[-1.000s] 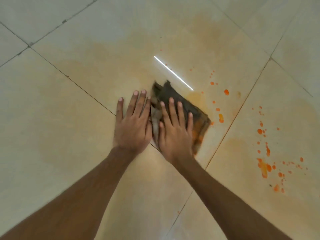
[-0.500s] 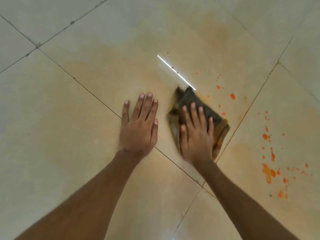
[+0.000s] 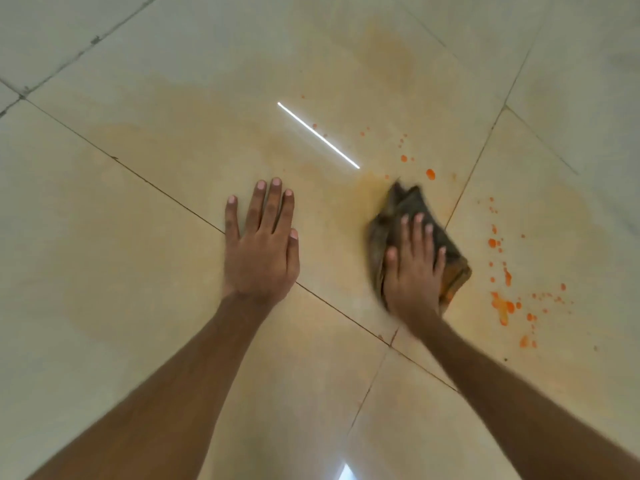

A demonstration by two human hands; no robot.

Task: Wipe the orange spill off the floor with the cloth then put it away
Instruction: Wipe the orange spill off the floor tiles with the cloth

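A dark, crumpled cloth [image 3: 405,209], stained orange along its near right edge, lies on the pale floor tiles [image 3: 138,306]. My right hand [image 3: 414,268] presses flat on top of it with fingers spread. My left hand [image 3: 259,251] rests flat on the bare tile to the left, apart from the cloth, holding nothing. Bright orange drops of the spill [image 3: 504,306] dot the tile just right of the cloth, and smaller drops [image 3: 430,174] lie beyond it. A faint orange smear [image 3: 374,181] spreads across the tile to the cloth's far left.
Dark grout lines [image 3: 474,178] cross the floor diagonally around both hands. A thin white light reflection [image 3: 318,135] shows on the glossy tile ahead. Nothing else stands on the floor in view.
My right hand has slid the cloth to the right, away from my left hand and toward the orange drops. My left hand stays planted on the tile.
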